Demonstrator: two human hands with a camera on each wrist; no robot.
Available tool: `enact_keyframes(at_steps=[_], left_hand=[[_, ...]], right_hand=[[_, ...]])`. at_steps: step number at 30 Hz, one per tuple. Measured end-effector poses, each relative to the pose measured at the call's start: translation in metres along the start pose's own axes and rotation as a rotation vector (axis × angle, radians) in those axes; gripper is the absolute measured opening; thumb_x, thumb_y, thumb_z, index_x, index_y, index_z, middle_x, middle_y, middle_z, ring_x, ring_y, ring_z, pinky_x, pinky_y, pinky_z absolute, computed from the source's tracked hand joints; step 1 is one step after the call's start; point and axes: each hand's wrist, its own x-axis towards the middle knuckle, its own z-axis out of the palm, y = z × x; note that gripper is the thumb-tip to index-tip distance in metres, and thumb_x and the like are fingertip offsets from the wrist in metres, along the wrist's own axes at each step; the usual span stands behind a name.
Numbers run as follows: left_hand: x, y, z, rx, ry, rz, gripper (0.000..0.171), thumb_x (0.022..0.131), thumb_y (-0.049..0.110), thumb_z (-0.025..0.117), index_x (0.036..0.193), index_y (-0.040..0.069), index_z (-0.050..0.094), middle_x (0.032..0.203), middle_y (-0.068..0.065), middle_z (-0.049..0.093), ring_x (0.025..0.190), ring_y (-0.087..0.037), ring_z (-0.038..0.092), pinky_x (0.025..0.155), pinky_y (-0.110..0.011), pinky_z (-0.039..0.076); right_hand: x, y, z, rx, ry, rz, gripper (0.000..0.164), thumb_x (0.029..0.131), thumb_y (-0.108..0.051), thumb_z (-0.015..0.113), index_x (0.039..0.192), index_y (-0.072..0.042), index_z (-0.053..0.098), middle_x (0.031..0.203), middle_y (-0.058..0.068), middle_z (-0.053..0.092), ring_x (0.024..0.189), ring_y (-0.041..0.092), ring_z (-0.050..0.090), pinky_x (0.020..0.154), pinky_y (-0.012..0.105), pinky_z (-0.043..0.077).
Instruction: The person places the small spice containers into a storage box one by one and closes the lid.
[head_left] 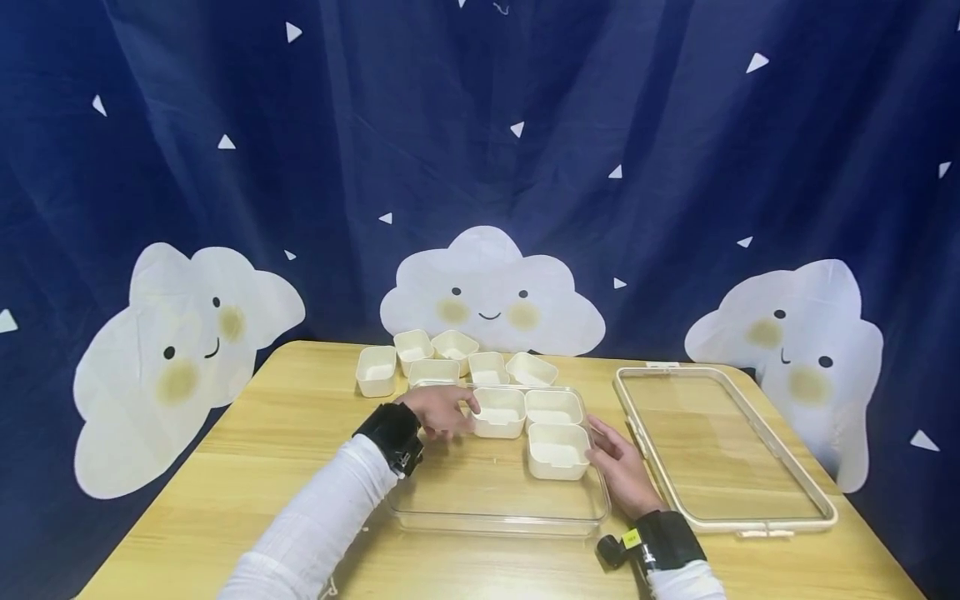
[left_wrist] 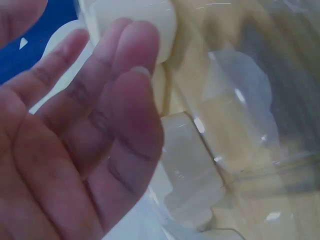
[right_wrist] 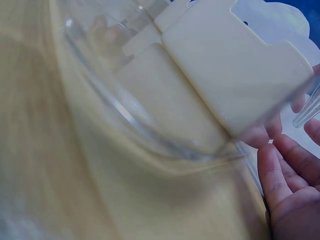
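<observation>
A clear plastic box (head_left: 495, 523) stands on the table with three cream cups in its far and right parts. My left hand (head_left: 442, 408) reaches in from the left, its fingertips right at the left side of the nearest cup (head_left: 498, 427). In the left wrist view my left palm (left_wrist: 45, 165) shows with fingers loosely bent and nothing in the palm. My right hand (head_left: 621, 467) is at the box's right wall, beside the right front cup (head_left: 558, 467); the third cup (head_left: 553, 408) sits behind that one. In the right wrist view, right fingers (right_wrist: 275, 175) lie along the clear wall.
Several more cream cups stand in a loose group behind the box, among them a cup (head_left: 376, 382) at the left end. To the right lies a clear lid with a cream frame (head_left: 750, 527). A dark blue curtain (head_left: 480, 167) with clouds hangs behind the wooden table (head_left: 247, 467).
</observation>
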Motion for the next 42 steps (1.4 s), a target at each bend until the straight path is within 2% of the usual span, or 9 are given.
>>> enact_keyframes(at_steps=[5,10,14,18,20,24,28,34,42], left_hand=[[-0.007,-0.001,-0.012,-0.061,-0.121,-0.031,0.037,0.088,0.012,0.071,0.122,0.011,0.056,0.087,-0.012,0.068,0.063,-0.014,0.055,0.048,-0.025,0.040],[-0.010,-0.006,-0.023,-0.088,-0.253,-0.008,0.049,0.086,0.012,0.074,0.129,0.012,0.050,0.103,-0.006,0.065,0.073,-0.015,0.058,0.050,-0.026,0.044],[-0.012,-0.012,-0.031,-0.121,-0.391,0.118,0.068,0.083,0.012,0.076,0.138,0.018,0.035,0.128,-0.017,0.049,0.093,-0.026,0.060,0.060,-0.033,0.050],[-0.009,-0.022,-0.034,-0.234,-0.522,0.336,0.107,0.073,0.046,0.083,0.144,0.013,0.009,0.144,-0.032,0.025,0.118,-0.047,0.047,0.085,-0.049,0.050],[-0.008,-0.027,-0.033,-0.312,-0.520,0.435,0.127,0.063,0.059,0.083,0.144,0.009,-0.001,0.146,-0.036,0.017,0.125,-0.055,0.037,0.094,-0.055,0.044],[-0.008,-0.032,-0.030,-0.518,-0.349,0.540,0.124,0.066,0.041,0.089,0.144,0.009,-0.004,0.147,-0.037,0.014,0.128,-0.056,0.031,0.094,-0.050,0.046],[-0.010,-0.034,-0.033,-0.582,0.003,0.570,0.090,0.079,0.011,0.075,0.142,0.006,0.011,0.137,-0.033,0.033,0.119,-0.049,0.045,0.085,-0.041,0.050],[-0.008,-0.046,-0.045,-0.577,0.523,0.259,0.050,0.096,0.024,0.062,0.132,0.001,0.036,0.121,-0.027,0.055,0.093,-0.030,0.063,0.068,-0.038,0.053],[-0.007,-0.068,-0.047,-0.886,0.816,-0.139,0.047,0.099,0.034,0.054,0.125,-0.005,0.049,0.108,-0.020,0.061,0.069,-0.012,0.063,0.051,-0.019,0.049]], right_hand=[[0.000,-0.001,0.001,0.022,-0.011,0.012,0.056,0.093,0.002,0.052,0.146,0.001,0.035,0.142,0.029,0.042,0.115,0.006,0.052,0.092,0.020,0.044],[0.000,-0.001,0.003,0.032,-0.008,0.010,0.056,0.092,0.003,0.052,0.146,0.002,0.036,0.141,0.030,0.042,0.117,0.011,0.051,0.092,0.020,0.044],[0.000,0.000,0.003,0.028,-0.005,0.011,0.057,0.092,0.003,0.052,0.146,0.002,0.036,0.141,0.030,0.043,0.115,0.009,0.052,0.092,0.020,0.044],[-0.001,0.001,0.002,0.023,-0.003,0.007,0.056,0.092,0.003,0.052,0.146,0.002,0.036,0.140,0.030,0.043,0.112,0.003,0.054,0.092,0.020,0.044],[-0.001,0.001,0.001,0.024,-0.003,0.001,0.056,0.092,0.004,0.052,0.146,0.002,0.036,0.140,0.031,0.043,0.110,0.001,0.054,0.092,0.019,0.044],[-0.002,0.001,0.000,0.022,0.000,-0.005,0.056,0.092,0.004,0.052,0.145,0.003,0.036,0.140,0.032,0.042,0.106,-0.004,0.054,0.091,0.019,0.044],[-0.002,0.000,-0.001,0.017,0.002,-0.003,0.056,0.092,0.004,0.052,0.145,0.003,0.036,0.139,0.032,0.043,0.106,-0.004,0.054,0.090,0.019,0.044],[-0.001,0.000,0.000,0.024,0.002,-0.001,0.056,0.092,0.004,0.052,0.146,0.002,0.036,0.140,0.031,0.043,0.107,-0.002,0.053,0.091,0.019,0.044],[-0.002,-0.002,0.001,-0.012,0.005,0.004,0.056,0.092,0.002,0.052,0.146,0.001,0.036,0.141,0.029,0.043,0.124,0.023,0.048,0.092,0.018,0.043]])
